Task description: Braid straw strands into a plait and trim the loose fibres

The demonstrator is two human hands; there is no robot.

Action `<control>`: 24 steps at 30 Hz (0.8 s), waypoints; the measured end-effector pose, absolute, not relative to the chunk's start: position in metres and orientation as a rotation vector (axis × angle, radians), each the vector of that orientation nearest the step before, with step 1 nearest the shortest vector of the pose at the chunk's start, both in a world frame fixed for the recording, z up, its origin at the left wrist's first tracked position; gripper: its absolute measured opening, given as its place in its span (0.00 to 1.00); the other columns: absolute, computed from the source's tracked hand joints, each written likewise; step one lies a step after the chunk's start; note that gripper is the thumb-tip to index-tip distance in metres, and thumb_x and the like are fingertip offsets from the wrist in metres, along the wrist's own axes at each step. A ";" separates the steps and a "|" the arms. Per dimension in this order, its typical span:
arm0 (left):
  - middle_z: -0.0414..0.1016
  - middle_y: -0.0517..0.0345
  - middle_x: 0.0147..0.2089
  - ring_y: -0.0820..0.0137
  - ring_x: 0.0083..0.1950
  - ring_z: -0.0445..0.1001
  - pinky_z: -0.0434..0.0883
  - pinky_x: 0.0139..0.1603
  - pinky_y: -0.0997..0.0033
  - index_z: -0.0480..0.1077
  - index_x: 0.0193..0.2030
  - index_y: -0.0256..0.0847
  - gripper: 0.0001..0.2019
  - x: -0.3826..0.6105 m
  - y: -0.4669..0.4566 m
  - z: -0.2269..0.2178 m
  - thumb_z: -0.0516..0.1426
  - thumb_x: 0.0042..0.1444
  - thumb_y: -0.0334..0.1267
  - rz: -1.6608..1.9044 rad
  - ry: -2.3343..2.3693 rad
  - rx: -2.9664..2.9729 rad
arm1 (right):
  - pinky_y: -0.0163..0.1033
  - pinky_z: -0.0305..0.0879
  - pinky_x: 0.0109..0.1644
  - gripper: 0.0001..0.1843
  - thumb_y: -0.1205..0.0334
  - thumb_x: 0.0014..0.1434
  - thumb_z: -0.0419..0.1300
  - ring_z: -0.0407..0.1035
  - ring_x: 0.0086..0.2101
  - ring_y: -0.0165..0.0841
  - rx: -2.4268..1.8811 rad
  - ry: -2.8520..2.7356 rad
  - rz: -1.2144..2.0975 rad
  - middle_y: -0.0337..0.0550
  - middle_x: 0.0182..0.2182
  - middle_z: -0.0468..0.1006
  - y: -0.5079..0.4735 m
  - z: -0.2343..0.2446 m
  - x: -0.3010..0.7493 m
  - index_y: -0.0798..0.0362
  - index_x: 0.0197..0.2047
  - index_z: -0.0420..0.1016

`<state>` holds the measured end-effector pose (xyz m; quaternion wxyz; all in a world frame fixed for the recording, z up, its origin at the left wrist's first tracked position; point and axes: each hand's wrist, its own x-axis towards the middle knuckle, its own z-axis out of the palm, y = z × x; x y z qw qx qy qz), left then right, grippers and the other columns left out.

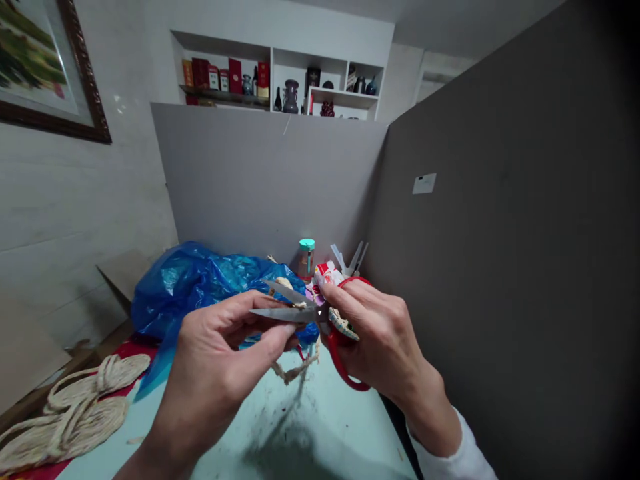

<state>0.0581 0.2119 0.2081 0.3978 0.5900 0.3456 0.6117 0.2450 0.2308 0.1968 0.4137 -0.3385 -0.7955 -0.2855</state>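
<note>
My right hand (375, 333) is wrapped round the red handles of a pair of scissors (285, 313). Their blades stand apart and point left, across the fingertips of my left hand (225, 360). A bit of pale cord lies between the blades near the pivot. My left hand is closed in a pinch on a braided cord (289, 375), which hangs in a loop below the fingers; its upper part is mostly hidden by the fingers and blades.
A crumpled blue plastic bag (185, 287) lies at the back left of the pale table (350, 440). Bundles of braided cord (95, 420) rest on red material at left. A jar with a turquoise lid (307, 257) stands behind my hands. Grey partitions (270, 173) close off the back and right.
</note>
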 end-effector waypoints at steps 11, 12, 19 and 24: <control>0.81 0.57 0.28 0.70 0.27 0.78 0.76 0.29 0.76 0.81 0.31 0.42 0.03 0.057 0.214 0.204 0.67 0.48 0.31 1.441 0.724 1.297 | 0.31 0.59 0.25 0.04 0.64 0.60 0.62 0.61 0.20 0.24 -0.816 -1.728 -0.039 0.33 0.23 0.69 0.233 0.194 0.249 0.53 0.40 0.75; 0.81 0.57 0.28 0.70 0.26 0.78 0.76 0.28 0.76 0.81 0.31 0.41 0.03 0.058 0.213 0.204 0.67 0.48 0.31 1.428 0.724 1.286 | 0.31 0.59 0.23 0.04 0.62 0.61 0.63 0.61 0.20 0.24 -0.815 -1.653 0.143 0.33 0.23 0.70 0.232 0.197 0.248 0.52 0.39 0.74; 0.81 0.56 0.27 0.70 0.26 0.76 0.74 0.27 0.75 0.83 0.32 0.42 0.03 0.065 0.207 0.196 0.66 0.50 0.34 1.355 0.727 1.374 | 0.31 0.67 0.25 0.21 0.60 0.52 0.71 0.72 0.25 0.27 -0.602 -1.541 1.002 0.38 0.32 0.79 0.224 0.206 0.242 0.50 0.47 0.69; 0.78 0.58 0.26 0.71 0.25 0.73 0.72 0.25 0.76 0.82 0.34 0.42 0.03 0.073 0.208 0.192 0.67 0.51 0.36 1.340 0.692 1.339 | 0.35 0.73 0.28 0.29 0.55 0.47 0.74 0.76 0.30 0.32 -0.568 -1.384 1.033 0.37 0.30 0.78 0.219 0.206 0.234 0.49 0.48 0.66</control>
